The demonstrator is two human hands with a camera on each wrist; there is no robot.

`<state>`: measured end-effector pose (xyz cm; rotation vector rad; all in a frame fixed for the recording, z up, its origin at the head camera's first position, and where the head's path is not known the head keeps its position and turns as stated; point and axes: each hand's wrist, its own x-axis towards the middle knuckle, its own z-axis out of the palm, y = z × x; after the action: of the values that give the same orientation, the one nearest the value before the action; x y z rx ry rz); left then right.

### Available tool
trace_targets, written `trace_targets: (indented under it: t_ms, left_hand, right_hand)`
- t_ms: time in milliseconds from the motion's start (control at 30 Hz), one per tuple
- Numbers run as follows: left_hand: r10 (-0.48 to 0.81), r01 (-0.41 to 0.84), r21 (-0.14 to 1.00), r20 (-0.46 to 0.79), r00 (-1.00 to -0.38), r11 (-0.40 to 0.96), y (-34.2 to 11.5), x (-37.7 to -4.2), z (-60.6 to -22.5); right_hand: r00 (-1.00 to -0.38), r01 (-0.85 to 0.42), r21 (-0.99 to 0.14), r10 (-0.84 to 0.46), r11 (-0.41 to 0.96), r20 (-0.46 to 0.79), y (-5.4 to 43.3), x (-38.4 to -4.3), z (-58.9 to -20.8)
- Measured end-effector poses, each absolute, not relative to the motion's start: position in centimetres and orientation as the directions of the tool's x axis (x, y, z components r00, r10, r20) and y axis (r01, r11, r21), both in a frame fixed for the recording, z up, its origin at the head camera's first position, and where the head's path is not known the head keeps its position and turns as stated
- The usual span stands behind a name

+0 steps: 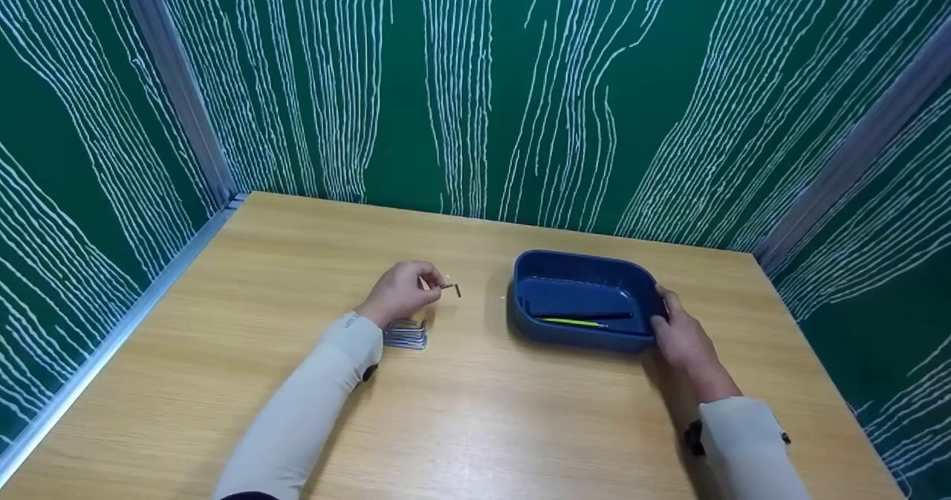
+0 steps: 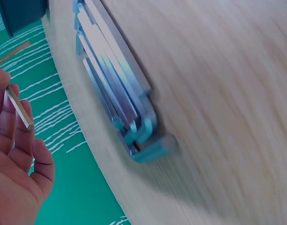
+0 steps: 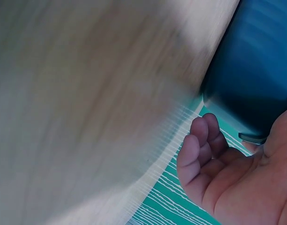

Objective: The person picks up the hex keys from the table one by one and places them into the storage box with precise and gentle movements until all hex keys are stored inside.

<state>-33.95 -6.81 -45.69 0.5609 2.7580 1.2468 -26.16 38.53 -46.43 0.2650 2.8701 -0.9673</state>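
My left hand (image 1: pixel 402 292) pinches a small L-shaped hex key (image 2: pixel 19 108) between thumb and fingers, above the table. Just below that wrist lies a set of silver hex keys (image 1: pixel 406 334), side by side on the wood; up close in the left wrist view they fan out by size. To the right is a dark blue plastic bin (image 1: pixel 583 340), its right end gripped at the rim by my right hand (image 1: pixel 685 342). Inside the bin lie a yellow-green pencil or pen (image 1: pixel 572 322) and a dark, thin stick-like item (image 1: pixel 613 315).
The wooden table (image 1: pixel 475 426) runs back to green walls (image 1: pixel 513 99) with white wavy lines. Grey metal posts stand at its two back corners. A metal rail (image 1: pixel 111 322) borders the left edge.
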Motion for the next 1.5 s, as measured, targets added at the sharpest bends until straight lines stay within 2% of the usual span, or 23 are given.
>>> trace_targets:
  t_ms: [533,767,967,1500]
  left_hand:
    - [0.316,0.283,0.756,0.106,-0.943,0.590,-3.9,-33.9,-44.9]
    - [0.329,0.359,0.727,0.191,-0.925,0.585,-1.3,-33.8,-44.2]
    - [0.362,0.409,0.726,0.232,-0.903,0.553,0.5,-33.6,-44.0]
    - [0.334,0.365,0.762,0.206,-0.920,0.536,4.8,-33.1,-43.4]
  right_hand:
    - [-0.975,0.218,-0.613,0.134,0.760,-0.179,38.6,-26.0,-46.2]
    - [-0.972,0.233,-0.575,0.162,0.784,-0.172,38.6,-26.1,-46.3]
    - [-0.967,0.248,-0.600,0.156,0.761,-0.201,38.6,-26.2,-46.1]
    - [-0.970,0.233,-0.592,0.138,0.772,-0.201,38.7,-26.4,-46.0]
